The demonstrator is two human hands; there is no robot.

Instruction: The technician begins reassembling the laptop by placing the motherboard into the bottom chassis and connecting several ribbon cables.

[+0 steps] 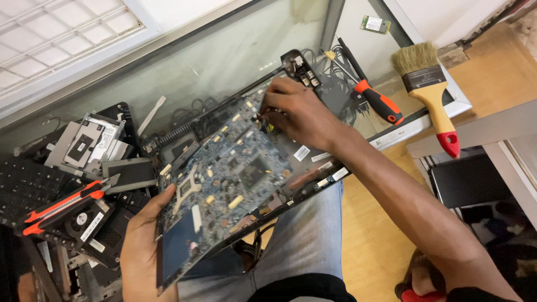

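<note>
L hand [146, 246] gripping lower edge of blue rectangular laptop circuit board [224, 179], resting w/ black case on lap. R hand [299, 112] fingers pinching sth small at board's top edge; can't tell what.

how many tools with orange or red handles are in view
3. A screwdriver lies on the glass table above the right hand. A paintbrush rests at the table's right corner. Pliers sit on the parts pile at left. Others may be hidden there.
</note>
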